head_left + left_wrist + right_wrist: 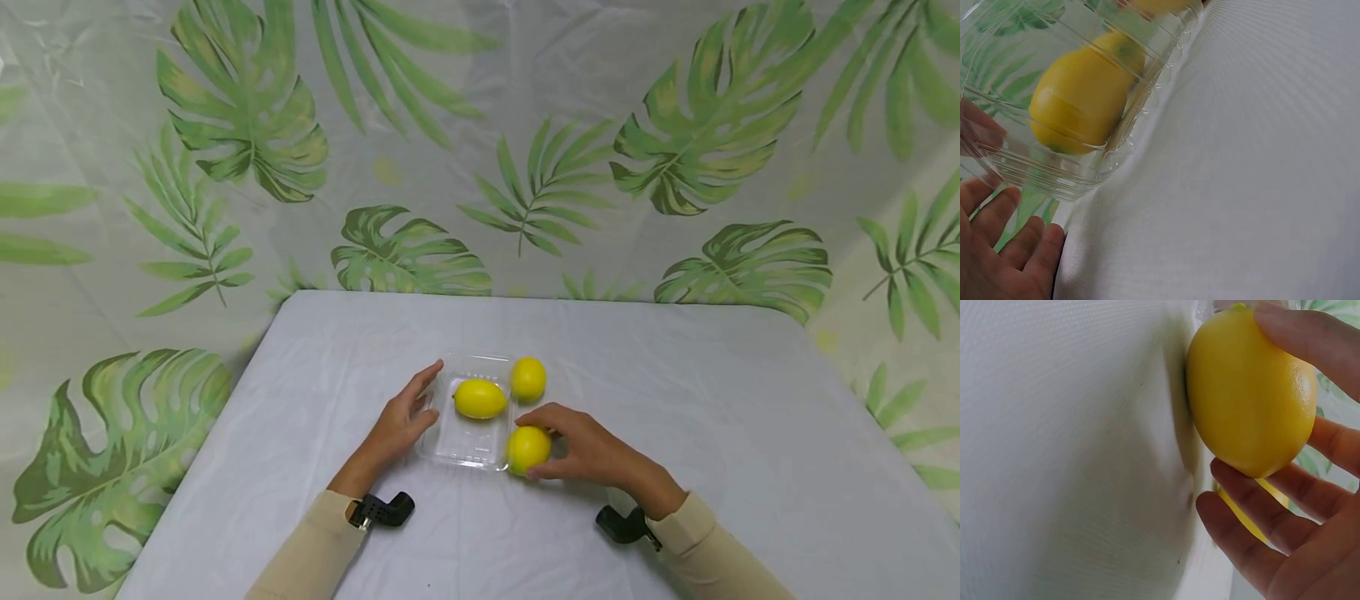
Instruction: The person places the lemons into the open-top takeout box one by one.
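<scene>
**Right hand (588, 446) grips a glossy yellow oval lemon (528, 447) at the right edge of a clear plastic box (461, 446)**

The held lemon sits at the near part of the box's right edge, with the box directly to the left of the grip. The right thumb bears on the lemon's near side and the index finger curls over its far side, while the remaining fingers spread loosely. In the right wrist view its long axis runs roughly along the white cloth-covered table (712, 375), from the thumb side toward the finger side; from above, its outline looks nearly round.

Inside the box lies a second yellow lemon (480, 399), its long axis running left to right. A third yellow lemon (528, 379) lies beyond the held one, by the same edge.

The left hand (397, 425) is at the box's left wall, thumb and fingers spread; whether it presses the plastic cannot be told. The right hand is the nearer to the held lemon.
</scene>
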